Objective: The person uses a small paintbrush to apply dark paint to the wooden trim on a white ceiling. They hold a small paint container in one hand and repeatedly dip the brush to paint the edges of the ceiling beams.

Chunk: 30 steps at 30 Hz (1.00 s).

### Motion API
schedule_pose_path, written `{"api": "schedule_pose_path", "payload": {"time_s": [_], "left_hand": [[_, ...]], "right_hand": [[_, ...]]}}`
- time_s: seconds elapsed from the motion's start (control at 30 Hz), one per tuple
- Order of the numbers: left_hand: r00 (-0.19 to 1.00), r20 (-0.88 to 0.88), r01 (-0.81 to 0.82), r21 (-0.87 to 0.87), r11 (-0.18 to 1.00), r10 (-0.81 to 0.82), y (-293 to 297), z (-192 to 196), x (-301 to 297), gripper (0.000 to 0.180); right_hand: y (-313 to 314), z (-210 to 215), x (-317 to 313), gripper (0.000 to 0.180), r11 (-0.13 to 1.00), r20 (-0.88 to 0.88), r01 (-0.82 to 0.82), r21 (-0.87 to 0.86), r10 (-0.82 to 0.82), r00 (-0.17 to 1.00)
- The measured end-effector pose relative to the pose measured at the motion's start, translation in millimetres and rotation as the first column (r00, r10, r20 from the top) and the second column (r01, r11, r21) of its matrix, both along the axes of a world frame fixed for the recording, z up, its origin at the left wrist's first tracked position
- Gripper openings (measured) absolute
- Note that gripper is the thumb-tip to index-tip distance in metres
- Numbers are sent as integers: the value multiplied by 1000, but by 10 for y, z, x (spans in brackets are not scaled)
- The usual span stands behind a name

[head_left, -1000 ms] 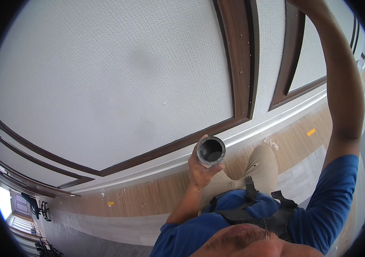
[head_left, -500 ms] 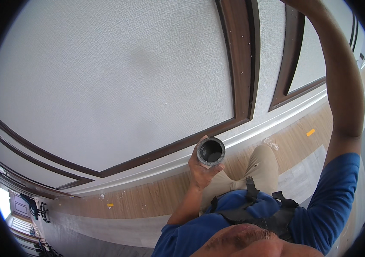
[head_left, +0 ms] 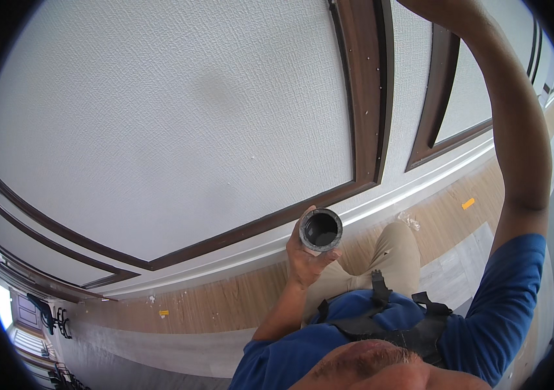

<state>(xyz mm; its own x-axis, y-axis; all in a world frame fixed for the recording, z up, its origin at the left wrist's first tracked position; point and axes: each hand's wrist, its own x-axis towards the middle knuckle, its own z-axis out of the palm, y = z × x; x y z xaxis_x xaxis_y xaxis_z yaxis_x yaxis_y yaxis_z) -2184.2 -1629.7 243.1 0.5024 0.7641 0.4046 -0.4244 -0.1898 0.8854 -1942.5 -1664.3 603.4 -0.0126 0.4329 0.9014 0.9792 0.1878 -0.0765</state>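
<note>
My left hand (head_left: 305,265) is wrapped round a round, open-topped cup (head_left: 320,247) with a smeared grey rim, held upright in front of my body. Something dark lies in the bottom of the cup. At the upper edge of the view my right hand (head_left: 431,8) reaches up on a raised arm. Its fingers run out of the picture, so what it holds, if anything, is hidden. The nearest thing to it is the dark brown wooden moulding (head_left: 366,97) on the wall, which has small white dots along it.
A white textured wall panel (head_left: 179,130) fills the upper left, framed by moulding. Below it runs a white baseboard (head_left: 251,257) above a wood-look floor (head_left: 225,302). Crumpled clear plastic (head_left: 409,221) and an orange strip (head_left: 468,203) lie on the floor. A dark chair (head_left: 62,322) stands far left.
My right hand has shifted slightly to the left at the top edge. The left hand still holds the cup in nearly the same place.
</note>
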Motion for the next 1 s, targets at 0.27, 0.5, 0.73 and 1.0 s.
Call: {"api": "schedule_pose_path", "payload": {"time_s": [0.27, 0.5, 0.73, 1.0], "left_hand": [[999, 34, 6, -14, 1000, -5, 16, -15, -15, 101], [999, 40, 4, -39, 999, -2, 3, 4, -27, 101], [998, 49, 34, -29, 999, -33, 19, 47, 11, 101], [999, 49, -13, -12, 1000, 13, 9, -4, -66, 100]], "right_hand": [[-4, -27, -100, 20, 979, 123, 46, 197, -72, 990], [89, 17, 17, 20, 987, 167, 7, 163, -34, 985], [-160, 140, -177, 19, 991, 50, 131, 5, -131, 990], [176, 89, 10, 19, 996, 108, -9, 86, 0, 994]]}}
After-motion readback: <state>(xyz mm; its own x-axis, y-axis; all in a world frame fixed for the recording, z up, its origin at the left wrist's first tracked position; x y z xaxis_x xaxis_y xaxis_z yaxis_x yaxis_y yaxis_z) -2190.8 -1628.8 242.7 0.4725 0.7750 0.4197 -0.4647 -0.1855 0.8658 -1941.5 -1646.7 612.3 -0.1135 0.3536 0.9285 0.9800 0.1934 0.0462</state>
